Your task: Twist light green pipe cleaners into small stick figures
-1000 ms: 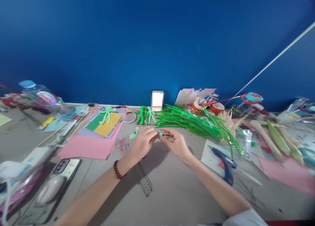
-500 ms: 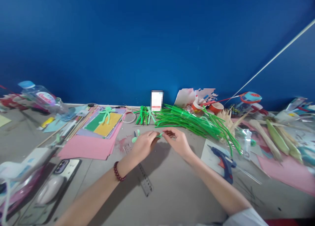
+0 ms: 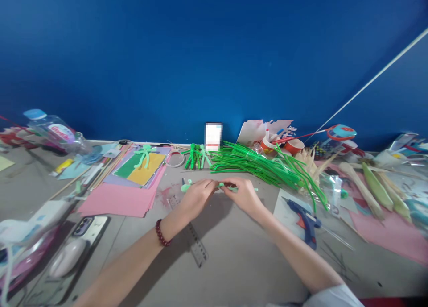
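Observation:
Both hands meet over the middle of the table, fingers pinched on a light green pipe cleaner (image 3: 221, 185). My left hand (image 3: 199, 194) grips it from the left, with a rounded pale green end showing beyond the knuckles. From the other side my right hand (image 3: 243, 193) pinches it, and a thin green tip sticks out past that hand. A clear ruler (image 3: 198, 246) lies partly under my left forearm. Behind the hands stand small green pipe-cleaner figures (image 3: 197, 156), beside a bundle of green pipe cleaners (image 3: 247, 162).
A glue gun (image 3: 306, 220) lies on white paper to the right. Pink paper (image 3: 117, 200) and a pipe-cleaner figure (image 3: 145, 156) on coloured sheets are at left. A phone (image 3: 83, 235) with a white mouse (image 3: 68, 257) on it is nearer. A bottle (image 3: 55, 130) leans far left.
The fingers have shifted along the pipe cleaner, and a green tip now shows to the right of my right hand. Both hands stay pinched together in nearly the same place.

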Tool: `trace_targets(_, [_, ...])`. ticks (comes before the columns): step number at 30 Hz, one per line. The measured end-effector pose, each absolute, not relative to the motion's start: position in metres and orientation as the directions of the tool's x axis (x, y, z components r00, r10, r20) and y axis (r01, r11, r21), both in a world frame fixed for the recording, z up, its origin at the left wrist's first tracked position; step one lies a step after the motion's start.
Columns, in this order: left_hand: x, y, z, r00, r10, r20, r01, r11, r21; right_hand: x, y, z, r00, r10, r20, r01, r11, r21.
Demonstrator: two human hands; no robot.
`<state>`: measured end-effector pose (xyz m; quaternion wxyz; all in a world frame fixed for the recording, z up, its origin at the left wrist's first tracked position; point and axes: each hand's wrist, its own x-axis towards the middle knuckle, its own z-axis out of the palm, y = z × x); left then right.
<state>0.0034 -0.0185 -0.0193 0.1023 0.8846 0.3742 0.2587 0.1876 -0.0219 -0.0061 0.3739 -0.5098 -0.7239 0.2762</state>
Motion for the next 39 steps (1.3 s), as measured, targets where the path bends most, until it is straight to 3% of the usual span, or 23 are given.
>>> trace_targets(6, [0.005,-0.016,-0.023,0.568,0.753,0.332,0.521,-0.641,0.563,0.191,-0.018,-0.009,-0.230,0.916,0.329,0.571,0.401,-0.716])
trace_targets(17, [0.002,-0.012,-0.030,0.473,0.784,0.401,0.510,-0.615,0.602,0.178,-0.030,-0.012,-0.179,0.885,0.429,0.528,0.454,-0.718])
trace_targets(19, [0.004,-0.012,-0.026,0.440,0.815,0.376,0.478,-0.567,0.671,0.181,-0.027,-0.008,-0.148,0.926,0.346,0.450,0.375,-0.810])
trace_targets(22, [0.005,-0.013,-0.017,0.411,0.867,0.281,0.407,-0.451,0.794,0.193,-0.017,0.000,-0.151,0.987,0.057,0.206,0.088,-0.975])
trace_targets(24, [0.006,-0.012,-0.012,0.415,0.887,0.201,0.350,-0.360,0.865,0.205,-0.009,0.004,-0.224,0.969,-0.099,0.108,-0.076,-0.991])
trace_targets(26, [0.006,-0.012,-0.011,0.427,0.891,0.152,0.308,-0.301,0.903,0.214,-0.004,0.007,-0.352,0.914,-0.202,0.119,-0.170,-0.978])
trace_targets(30, [0.005,-0.013,-0.009,0.468,0.867,0.172,0.319,-0.348,0.882,0.219,-0.002,0.006,-0.515,0.817,-0.260,0.159,-0.207,-0.965])
trace_targets(39, [0.006,-0.019,-0.009,0.487,0.808,0.330,0.489,-0.566,0.663,0.205,-0.004,-0.010,-0.439,0.875,-0.203,0.160,-0.147,-0.976])
